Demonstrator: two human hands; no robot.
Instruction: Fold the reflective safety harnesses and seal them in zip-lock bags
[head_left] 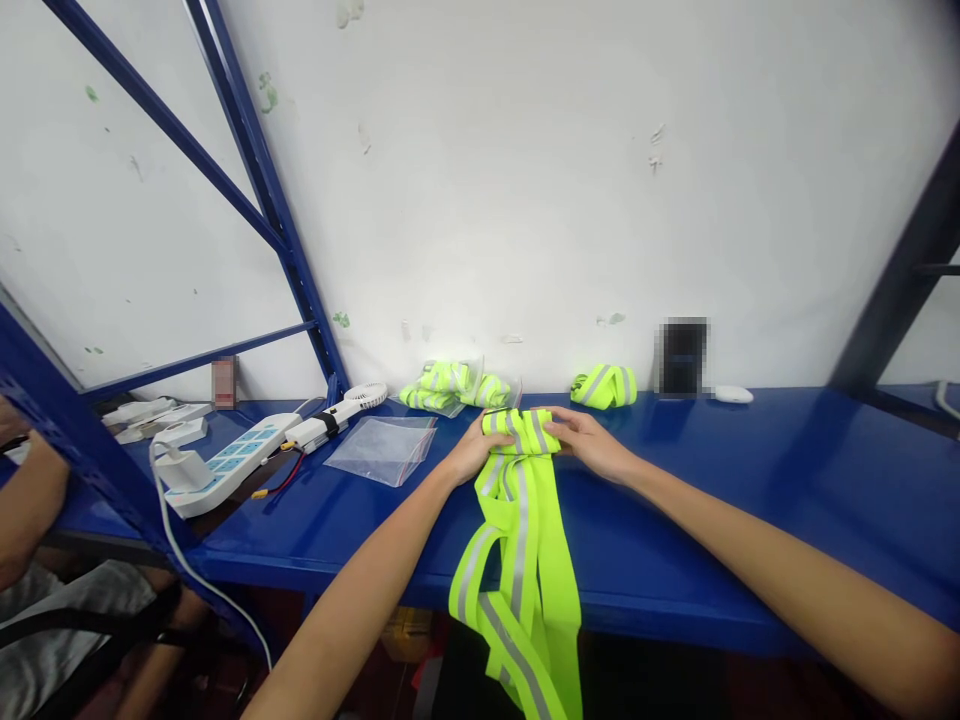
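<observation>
A neon yellow strap with grey reflective stripes [523,530] is partly gathered into a folded bundle at its upper end, while long loops hang over the blue table's front edge. My left hand [474,448] grips the bundle's left side, its fingers partly hidden behind the fabric. On the right side, my right hand [589,440] pinches the same bundle between thumb and fingers. Behind the hands lie bagged yellow strap bundles [446,382] and one rolled yellow bundle [604,386]. Clear plastic bags [384,448] lie flat to the left.
A white power strip [232,465] with a plugged-in adapter, a small white fan [366,397] and a red cable [291,470] are on the left. A dark blurred object [682,357] and a white item [733,394] stand near the wall. Another person's arm [34,500] is far left.
</observation>
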